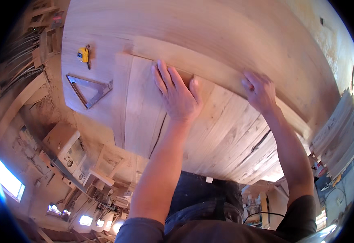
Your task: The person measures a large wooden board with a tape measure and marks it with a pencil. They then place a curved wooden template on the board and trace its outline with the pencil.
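My left hand [179, 93] lies on a row of pale wooden planks [209, 117] set side by side, its fingers spread and fingertips near their far edge. Along that edge runs a long wooden rail [221, 81], with a narrow dark gap showing between rail and planks by my left fingers. My right hand [261, 91] is closed with curled fingers against the rail, to the right; whatever is in it, if anything, is hidden. A side rail [120, 101] borders the planks on the left. Dark cracks run through some planks.
A yellow tape measure [83, 54] and a triangular square [89, 91] lie on the large wooden worktop [152, 20] to the left. Stacked boards [335, 121] stand at the right. A machine [69, 152] and wood scraps fill the workshop floor on the left.
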The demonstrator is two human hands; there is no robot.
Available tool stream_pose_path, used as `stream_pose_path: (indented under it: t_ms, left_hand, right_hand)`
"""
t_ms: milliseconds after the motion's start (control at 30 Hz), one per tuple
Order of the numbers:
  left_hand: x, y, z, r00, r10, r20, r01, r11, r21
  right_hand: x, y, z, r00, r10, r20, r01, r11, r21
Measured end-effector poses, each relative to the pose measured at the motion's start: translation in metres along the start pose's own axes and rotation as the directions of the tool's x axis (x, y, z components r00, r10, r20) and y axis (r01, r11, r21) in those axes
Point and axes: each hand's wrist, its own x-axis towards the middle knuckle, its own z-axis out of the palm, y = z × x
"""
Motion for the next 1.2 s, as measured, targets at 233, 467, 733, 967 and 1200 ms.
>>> stream_pose_path:
  t_ms: [233, 467, 733, 967, 1200]
  left_hand:
    - [0.002, -0.002, 0.001, 0.999, 0.024, -0.046, -0.026, 0.999, -0.041]
    - [-0.002, 0.002, -0.001, 0.999, -0.039, 0.004, 0.039, 0.998, -0.039]
    - [0.005, 0.003, -0.006, 0.999, -0.001, -0.049, -0.004, 0.994, -0.108]
    - [0.003, 0.009, -0.013, 1.0, -0.017, 0.008, 0.018, 0.997, -0.079]
    - [0.003, 0.01, -0.01, 0.997, 0.033, -0.068, -0.039, 0.995, -0.091]
  right_hand:
    - [0.013, -0.021, 0.011, 0.988, -0.005, -0.153, 0.012, 0.999, 0.043]
    - [0.013, -0.01, 0.016, 0.999, 0.011, -0.036, -0.006, 0.991, 0.136]
    - [0.002, -0.008, 0.001, 0.984, -0.04, -0.173, 0.053, 0.996, 0.069]
    - [0.047, -0.047, 0.037, 0.985, -0.022, -0.173, 0.032, 0.998, 0.054]
    - [0.046, -0.048, 0.034, 0.98, -0.049, -0.195, 0.061, 0.997, 0.056]
